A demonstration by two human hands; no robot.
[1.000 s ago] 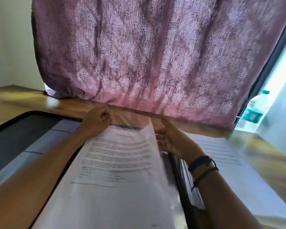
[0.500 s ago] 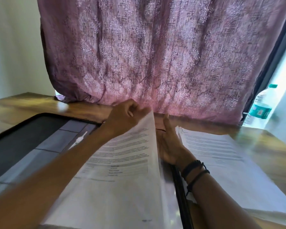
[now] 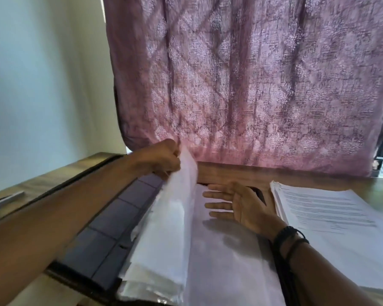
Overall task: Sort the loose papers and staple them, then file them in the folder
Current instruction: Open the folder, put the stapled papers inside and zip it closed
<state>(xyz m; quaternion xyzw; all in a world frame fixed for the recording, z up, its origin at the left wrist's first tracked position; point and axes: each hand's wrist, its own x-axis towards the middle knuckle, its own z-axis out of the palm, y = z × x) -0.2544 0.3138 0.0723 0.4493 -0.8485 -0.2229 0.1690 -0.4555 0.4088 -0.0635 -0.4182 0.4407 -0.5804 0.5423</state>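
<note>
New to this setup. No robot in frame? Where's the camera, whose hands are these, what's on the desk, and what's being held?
No robot here: a person works with bare hands. One wide-angle camera on their head looks forward and down, so the arms enter from the bottom. The left hand grips the top edge of some sheets, lifted on edge inside an open dark folder. The right hand, with black wristbands, is open, fingers straight, over the page beneath; contact is unclear. On the wooden table: a stack of printed papers right of the folder, a pen left of it. A purple curtain hangs behind.
</note>
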